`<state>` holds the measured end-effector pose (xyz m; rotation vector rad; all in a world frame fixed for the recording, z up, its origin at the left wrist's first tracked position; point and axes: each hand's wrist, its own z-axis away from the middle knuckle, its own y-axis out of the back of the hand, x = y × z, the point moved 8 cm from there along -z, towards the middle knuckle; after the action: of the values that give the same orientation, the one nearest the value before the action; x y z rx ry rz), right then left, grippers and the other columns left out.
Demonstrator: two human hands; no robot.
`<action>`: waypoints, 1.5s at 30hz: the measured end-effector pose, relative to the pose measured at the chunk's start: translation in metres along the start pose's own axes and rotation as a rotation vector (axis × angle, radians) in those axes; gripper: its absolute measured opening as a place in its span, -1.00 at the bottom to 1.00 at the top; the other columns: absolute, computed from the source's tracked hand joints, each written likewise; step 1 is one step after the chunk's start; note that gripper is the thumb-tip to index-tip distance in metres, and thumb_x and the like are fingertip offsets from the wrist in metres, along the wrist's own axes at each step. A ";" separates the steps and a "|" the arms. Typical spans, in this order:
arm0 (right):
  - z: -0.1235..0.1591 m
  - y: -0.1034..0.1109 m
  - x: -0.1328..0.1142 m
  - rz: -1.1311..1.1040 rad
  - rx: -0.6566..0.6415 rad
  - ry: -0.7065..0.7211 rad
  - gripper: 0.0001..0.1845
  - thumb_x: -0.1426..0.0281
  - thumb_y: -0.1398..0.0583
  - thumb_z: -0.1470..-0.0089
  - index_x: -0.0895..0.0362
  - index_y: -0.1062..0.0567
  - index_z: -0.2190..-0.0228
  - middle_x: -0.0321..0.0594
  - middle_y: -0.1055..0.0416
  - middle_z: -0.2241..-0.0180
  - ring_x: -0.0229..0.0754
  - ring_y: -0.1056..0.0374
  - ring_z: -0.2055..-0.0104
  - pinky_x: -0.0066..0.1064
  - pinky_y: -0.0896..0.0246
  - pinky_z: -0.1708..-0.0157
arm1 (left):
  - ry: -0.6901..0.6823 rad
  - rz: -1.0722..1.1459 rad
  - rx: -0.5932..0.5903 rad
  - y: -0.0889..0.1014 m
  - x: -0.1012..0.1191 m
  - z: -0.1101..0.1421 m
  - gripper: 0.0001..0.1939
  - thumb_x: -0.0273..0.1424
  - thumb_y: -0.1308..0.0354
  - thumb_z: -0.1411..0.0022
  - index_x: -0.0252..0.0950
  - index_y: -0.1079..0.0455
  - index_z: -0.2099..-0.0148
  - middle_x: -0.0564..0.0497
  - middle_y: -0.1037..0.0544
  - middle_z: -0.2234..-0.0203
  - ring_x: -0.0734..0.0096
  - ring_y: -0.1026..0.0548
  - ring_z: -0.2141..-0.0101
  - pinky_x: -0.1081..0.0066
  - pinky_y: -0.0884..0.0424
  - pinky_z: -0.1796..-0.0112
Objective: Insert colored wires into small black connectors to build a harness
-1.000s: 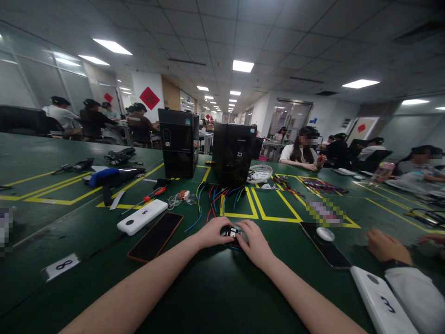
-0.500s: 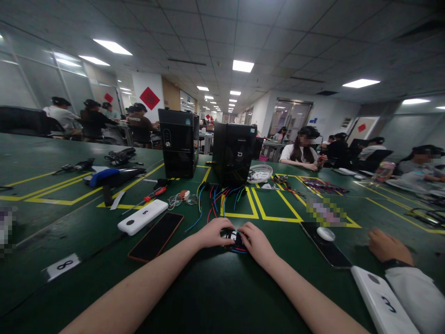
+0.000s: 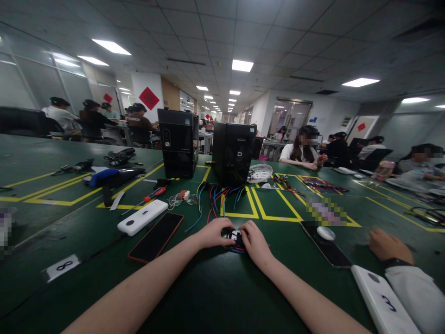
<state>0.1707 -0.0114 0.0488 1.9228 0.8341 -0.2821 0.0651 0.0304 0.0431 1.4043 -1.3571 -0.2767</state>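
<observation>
Both hands meet over the green table, close round a small black-and-white part (image 3: 235,235) whose exact kind I cannot make out. My left hand (image 3: 216,232) grips its left side between thumb and fingers. From the other side, the closed fingers of my right hand (image 3: 256,241) press on it. Blue and red wires (image 3: 238,249) show just under the part, partly hidden by the hands. Beyond my fingers lie loose red, blue and yellow-green wires (image 3: 222,199), reaching toward the black computer cases.
Two black computer cases (image 3: 178,144) stand ahead. To the left are a phone (image 3: 156,237), a white power bank (image 3: 142,218) and a red-handled screwdriver (image 3: 155,194). A white basket (image 3: 260,173) is ahead right. At right, another person's hand (image 3: 389,246) rests near a second phone (image 3: 325,246).
My right hand shifts very slightly around the part, and a little more of its white face shows. My left hand stays in place.
</observation>
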 end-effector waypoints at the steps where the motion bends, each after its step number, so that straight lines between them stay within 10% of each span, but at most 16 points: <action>1: 0.000 0.000 0.001 -0.001 -0.004 -0.010 -0.84 0.54 0.00 -0.06 0.13 -0.36 0.43 -0.20 -0.26 0.38 -0.19 -0.22 0.29 -0.33 -0.17 0.27 | 0.007 0.005 0.001 0.000 -0.001 0.000 -0.63 -0.20 -0.24 0.01 -0.28 -0.39 0.17 -0.02 -0.45 0.28 0.31 -0.39 0.23 0.39 -0.28 0.19; 24: -0.009 0.010 0.013 -0.172 0.111 -0.176 -0.88 0.47 -0.04 0.00 0.15 -0.38 0.42 -0.21 -0.34 0.40 -0.19 -0.28 0.31 -0.35 -0.19 0.31 | 0.037 0.013 -0.012 -0.003 -0.006 0.000 -0.60 -0.20 -0.26 0.03 -0.27 -0.38 0.14 -0.03 -0.45 0.23 0.26 -0.38 0.19 0.35 -0.27 0.15; 31: 0.008 -0.002 -0.044 0.026 -0.200 0.185 -0.81 0.54 -0.06 -0.03 0.10 -0.42 0.31 -0.20 -0.34 0.29 -0.22 -0.27 0.22 -0.38 -0.17 0.22 | 0.082 0.006 0.062 -0.001 -0.015 0.000 -0.71 -0.27 -0.22 -0.02 -0.29 -0.37 0.19 -0.03 -0.46 0.28 0.30 -0.39 0.23 0.37 -0.29 0.19; 45: 0.013 0.001 -0.034 0.220 -0.404 0.193 -0.88 0.45 -0.21 0.12 0.10 -0.44 0.41 -0.20 -0.37 0.33 -0.16 -0.28 0.28 -0.38 -0.16 0.28 | 0.180 -0.063 0.119 0.006 -0.019 0.004 -0.61 -0.20 -0.19 -0.05 -0.24 -0.38 0.08 -0.03 -0.36 0.26 0.30 -0.36 0.23 0.36 -0.29 0.18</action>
<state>0.1486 -0.0370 0.0608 1.6549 0.7299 0.1963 0.0530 0.0450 0.0371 1.5341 -1.1988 -0.1091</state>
